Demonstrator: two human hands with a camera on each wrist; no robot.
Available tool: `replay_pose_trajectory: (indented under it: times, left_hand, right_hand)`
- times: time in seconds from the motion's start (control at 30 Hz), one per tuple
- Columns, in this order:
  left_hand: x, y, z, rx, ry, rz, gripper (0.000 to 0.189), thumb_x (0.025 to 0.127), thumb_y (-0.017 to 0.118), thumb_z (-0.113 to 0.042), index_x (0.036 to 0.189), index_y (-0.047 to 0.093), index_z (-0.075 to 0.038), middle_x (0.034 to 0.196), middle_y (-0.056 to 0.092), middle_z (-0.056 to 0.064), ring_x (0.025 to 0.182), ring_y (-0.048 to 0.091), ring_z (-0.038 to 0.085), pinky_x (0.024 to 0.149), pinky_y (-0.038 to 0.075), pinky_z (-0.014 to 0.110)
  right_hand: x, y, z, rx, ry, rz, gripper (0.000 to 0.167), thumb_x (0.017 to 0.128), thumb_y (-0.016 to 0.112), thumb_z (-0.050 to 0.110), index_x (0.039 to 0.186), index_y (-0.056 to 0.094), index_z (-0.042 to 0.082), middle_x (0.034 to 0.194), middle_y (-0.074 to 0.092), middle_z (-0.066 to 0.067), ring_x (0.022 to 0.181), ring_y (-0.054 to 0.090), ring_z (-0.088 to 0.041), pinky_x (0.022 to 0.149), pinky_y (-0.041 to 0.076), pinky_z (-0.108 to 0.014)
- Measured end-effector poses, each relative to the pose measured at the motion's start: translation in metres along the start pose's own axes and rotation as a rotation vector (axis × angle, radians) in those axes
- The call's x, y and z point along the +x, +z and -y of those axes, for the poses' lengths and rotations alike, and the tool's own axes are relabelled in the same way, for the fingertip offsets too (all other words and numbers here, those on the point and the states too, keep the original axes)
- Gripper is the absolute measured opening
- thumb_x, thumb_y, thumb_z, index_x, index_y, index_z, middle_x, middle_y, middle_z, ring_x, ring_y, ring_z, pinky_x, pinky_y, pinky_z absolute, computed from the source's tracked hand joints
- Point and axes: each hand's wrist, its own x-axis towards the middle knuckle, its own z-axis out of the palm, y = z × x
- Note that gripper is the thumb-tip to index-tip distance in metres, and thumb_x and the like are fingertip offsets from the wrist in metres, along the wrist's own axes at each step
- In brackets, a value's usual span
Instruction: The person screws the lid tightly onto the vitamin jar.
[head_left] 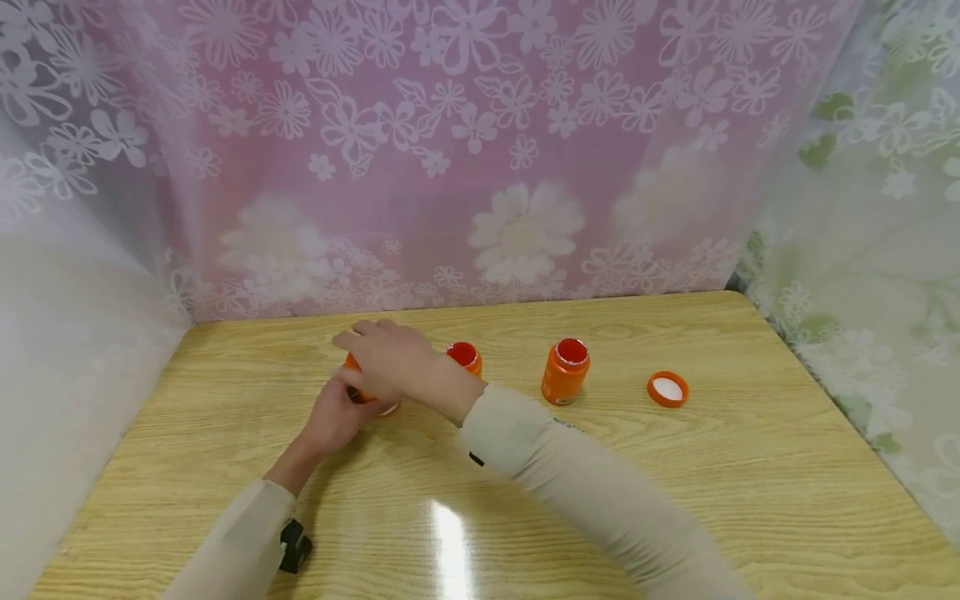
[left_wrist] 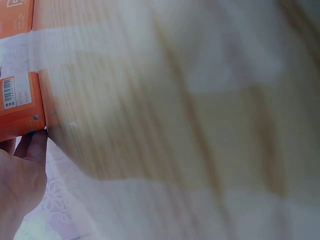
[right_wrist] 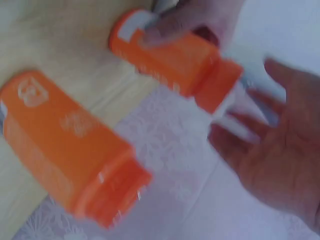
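Observation:
An orange bottle (right_wrist: 170, 60) stands at the left of the table, with my left hand (head_left: 337, 421) gripping its lower body. In the left wrist view, the left hand's fingers hold it near the base, below a white barcode label. Over the bottle's top reaches my right hand (head_left: 397, 358), hiding most of it in the head view. The right wrist view shows the right hand's fingers spread beside the orange top, blurred and seemingly apart from it. Whether that top is a cap or a bare neck I cannot tell.
Just right of the hands, an uncapped orange bottle (head_left: 465, 358) is partly behind my right wrist. Another open bottle (head_left: 564, 379) stands farther right. Beyond it lies an orange cap (head_left: 667, 389), white inside up. A silvery scrap (head_left: 567, 424) shows beside the right sleeve. Floral curtains border the table.

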Motion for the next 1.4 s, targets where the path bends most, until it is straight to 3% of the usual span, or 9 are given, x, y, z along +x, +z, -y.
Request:
replay_pose_trajectory:
  times: [0.13,0.27,0.5,0.73,0.93,1.13,1.27,1.4]
  left_hand:
    - [-0.001,-0.001,-0.001,0.016,-0.060,-0.012,0.045,0.087,0.072,-0.018,0.124,0.050,-0.005,0.116,0.057,0.009,0.096,0.060,0.023,0.078,0.052,0.030]
    - [-0.001,0.001,-0.001,0.047,-0.091,-0.015,0.045,0.085,0.074,-0.024,0.121,0.051,-0.009,0.110,0.061,0.007,0.091,0.060,0.022,0.076,0.052,0.030]
    - [-0.002,0.000,-0.003,0.067,-0.099,-0.030,0.047,0.085,0.075,-0.025,0.121,0.050,-0.008,0.110,0.060,0.009,0.089,0.058,0.024,0.073,0.051,0.029]
    - [-0.001,0.000,-0.002,0.123,-0.108,-0.043,0.054,0.084,0.075,-0.027,0.127,0.046,-0.009,0.114,0.058,0.006,0.095,0.058,0.021,0.079,0.050,0.031]
    - [-0.002,0.001,-0.002,0.111,-0.105,-0.041,0.051,0.085,0.075,-0.026,0.125,0.049,-0.008,0.113,0.059,0.007,0.095,0.059,0.022,0.080,0.050,0.032]
    - [-0.003,0.000,-0.003,0.100,-0.067,-0.052,0.045,0.085,0.075,-0.024,0.121,0.054,-0.009,0.115,0.057,0.007,0.099,0.057,0.022,0.081,0.050,0.029]
    - [-0.001,0.001,-0.001,0.070,-0.035,-0.039,0.035,0.086,0.074,-0.019,0.115,0.060,-0.009,0.118,0.055,0.008,0.102,0.056,0.023,0.081,0.051,0.030]
    - [-0.001,0.002,-0.001,0.066,-0.045,-0.023,0.042,0.086,0.073,-0.021,0.122,0.053,-0.010,0.116,0.057,0.006,0.097,0.060,0.022,0.079,0.052,0.030]
  right_hand:
    - [0.001,-0.011,-0.012,0.071,-0.214,0.106,0.045,0.099,0.052,0.025,0.143,0.044,0.023,0.149,0.036,0.002,0.134,0.034,-0.018,0.105,0.032,-0.030]
    - [0.002,-0.013,-0.019,0.156,-0.255,0.146,0.040,0.097,0.056,0.011,0.136,0.054,0.018,0.135,0.050,0.006,0.119,0.047,-0.014,0.096,0.039,-0.024]
    - [0.003,-0.017,-0.015,0.120,-0.226,0.106,0.036,0.093,0.062,0.009,0.128,0.062,0.019,0.123,0.059,0.006,0.110,0.052,-0.012,0.093,0.042,-0.024]
    - [0.003,-0.015,-0.004,0.043,-0.109,0.037,0.027,0.092,0.065,0.021,0.119,0.065,0.019,0.111,0.062,0.006,0.094,0.054,-0.012,0.083,0.045,-0.025]
    - [0.003,-0.009,0.004,-0.013,-0.006,-0.005,0.024,0.092,0.064,0.035,0.107,0.065,0.017,0.098,0.059,0.006,0.083,0.050,-0.014,0.075,0.044,-0.026]
    - [0.003,-0.003,0.006,0.038,0.053,-0.016,0.037,0.094,0.057,0.045,0.122,0.060,0.021,0.108,0.055,0.004,0.090,0.047,-0.017,0.067,0.046,-0.024]
    - [0.004,-0.003,-0.002,-0.017,0.027,0.011,0.048,0.097,0.043,0.053,0.137,0.049,0.026,0.130,0.050,0.005,0.110,0.045,-0.020,0.081,0.048,-0.029]
    - [0.004,-0.008,-0.014,-0.038,-0.104,0.085,0.053,0.098,0.045,0.050,0.146,0.038,0.030,0.150,0.033,0.005,0.133,0.031,-0.022,0.098,0.040,-0.033]
